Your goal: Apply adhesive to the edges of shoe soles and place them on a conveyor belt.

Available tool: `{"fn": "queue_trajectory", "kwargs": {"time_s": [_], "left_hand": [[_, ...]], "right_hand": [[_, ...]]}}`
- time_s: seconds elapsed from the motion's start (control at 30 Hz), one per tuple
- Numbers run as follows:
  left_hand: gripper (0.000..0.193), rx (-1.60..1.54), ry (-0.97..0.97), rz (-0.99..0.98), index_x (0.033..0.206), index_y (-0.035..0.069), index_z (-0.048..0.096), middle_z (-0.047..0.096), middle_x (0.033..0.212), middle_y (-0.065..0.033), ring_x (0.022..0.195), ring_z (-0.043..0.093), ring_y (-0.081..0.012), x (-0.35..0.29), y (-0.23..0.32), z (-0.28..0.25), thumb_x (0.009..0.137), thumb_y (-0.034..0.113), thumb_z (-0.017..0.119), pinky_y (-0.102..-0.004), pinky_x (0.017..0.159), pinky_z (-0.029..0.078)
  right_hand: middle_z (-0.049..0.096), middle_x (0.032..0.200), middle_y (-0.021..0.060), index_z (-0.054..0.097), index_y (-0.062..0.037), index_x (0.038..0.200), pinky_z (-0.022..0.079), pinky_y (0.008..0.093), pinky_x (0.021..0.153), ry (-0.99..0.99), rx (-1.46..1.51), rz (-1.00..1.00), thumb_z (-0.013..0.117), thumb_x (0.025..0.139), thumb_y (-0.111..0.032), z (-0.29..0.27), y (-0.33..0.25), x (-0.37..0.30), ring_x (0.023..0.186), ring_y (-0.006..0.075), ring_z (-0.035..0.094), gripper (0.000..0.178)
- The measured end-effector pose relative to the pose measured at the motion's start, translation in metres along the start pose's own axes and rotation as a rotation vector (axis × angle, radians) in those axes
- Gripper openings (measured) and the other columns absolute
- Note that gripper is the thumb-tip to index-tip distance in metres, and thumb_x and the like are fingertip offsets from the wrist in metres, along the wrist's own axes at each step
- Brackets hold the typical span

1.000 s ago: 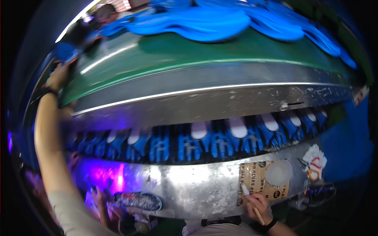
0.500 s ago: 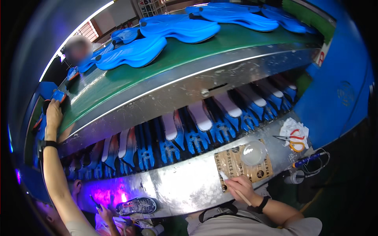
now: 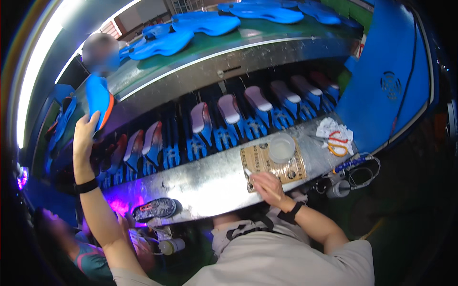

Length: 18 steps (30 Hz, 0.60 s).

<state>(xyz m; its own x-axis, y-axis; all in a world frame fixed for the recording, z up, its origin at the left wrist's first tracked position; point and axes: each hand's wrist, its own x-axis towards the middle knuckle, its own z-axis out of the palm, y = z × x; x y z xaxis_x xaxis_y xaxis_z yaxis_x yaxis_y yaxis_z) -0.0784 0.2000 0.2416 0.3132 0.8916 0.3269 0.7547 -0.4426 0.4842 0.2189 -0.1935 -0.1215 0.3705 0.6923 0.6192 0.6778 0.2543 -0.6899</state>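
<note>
My left hand (image 3: 85, 132) is raised at the left and closed round the lower end of a blue shoe sole (image 3: 98, 97) with an orange edge. The sole stands tilted above the metal ledge. Low over the worktop, my right hand (image 3: 268, 186) grips a brush (image 3: 273, 193) with a pale wooden handle, its white tip pointing left. Under the tip lies a brown taped sheet (image 3: 252, 157), on which sits a clear round tub (image 3: 282, 147). Further left on the worktop lies a dark shoe upper (image 3: 155, 209) with pale sole-side marks.
Blue soles (image 3: 205, 24) lie on a green conveyor (image 3: 234, 38). Below it, several shoe uppers (image 3: 229, 109) hang on blue racks. Scissors (image 3: 338, 143) rest by crumpled white paper (image 3: 334, 127). A co-worker (image 3: 90, 255) is at lower left; another person's head (image 3: 101, 52) is beyond the conveyor.
My left hand has lifted the blue sole off the far left of the conveyor and brought it nearer. My right hand still holds the brush by the brown sheet. The view has shifted.
</note>
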Motion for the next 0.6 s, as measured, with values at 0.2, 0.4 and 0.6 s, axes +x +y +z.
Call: {"fn": "queue_trajectory", "kwargs": {"time_s": [0.2,0.4,0.6], "left_hand": [[0.033,-0.954,0.081,0.078,0.133,-0.005,0.056,0.068,0.115,-0.0097,0.091,0.069,-0.0152,-0.087,-0.007,0.093,0.105,0.013,0.056,-0.0268,0.077,0.056],[0.048,-1.294,-0.281,-0.217,0.133,-0.009,0.054,0.068,0.119,-0.0176,0.104,0.069,-0.0242,-0.25,-0.011,0.203,0.092,0.013,0.064,-0.0357,0.093,0.056],[0.081,-1.941,-0.594,-0.802,0.152,-0.002,0.038,0.053,0.144,-0.0276,0.127,0.057,-0.0432,-0.35,-0.008,0.241,0.097,0.056,0.048,-0.056,0.098,0.052]], "right_hand": [[0.073,0.108,0.0141,0.072,-0.0006,0.11,0.056,0.0345,0.081,0.133,0.08,0.166,0.067,0.097,-0.012,-0.042,-0.004,0.022,0.097,0.0263,0.071,0.019],[0.072,0.082,0.0091,0.072,-0.0026,0.099,0.053,0.0326,0.066,0.125,-0.035,0.414,0.068,0.093,-0.017,-0.112,0.003,0.078,0.074,0.0208,0.071,0.016],[0.067,0.07,0.0183,0.072,-0.0044,0.089,0.053,0.0437,0.065,-0.11,-0.289,0.454,0.064,0.088,-0.025,-0.111,0.017,0.095,0.068,0.0349,0.069,0.022]]}}
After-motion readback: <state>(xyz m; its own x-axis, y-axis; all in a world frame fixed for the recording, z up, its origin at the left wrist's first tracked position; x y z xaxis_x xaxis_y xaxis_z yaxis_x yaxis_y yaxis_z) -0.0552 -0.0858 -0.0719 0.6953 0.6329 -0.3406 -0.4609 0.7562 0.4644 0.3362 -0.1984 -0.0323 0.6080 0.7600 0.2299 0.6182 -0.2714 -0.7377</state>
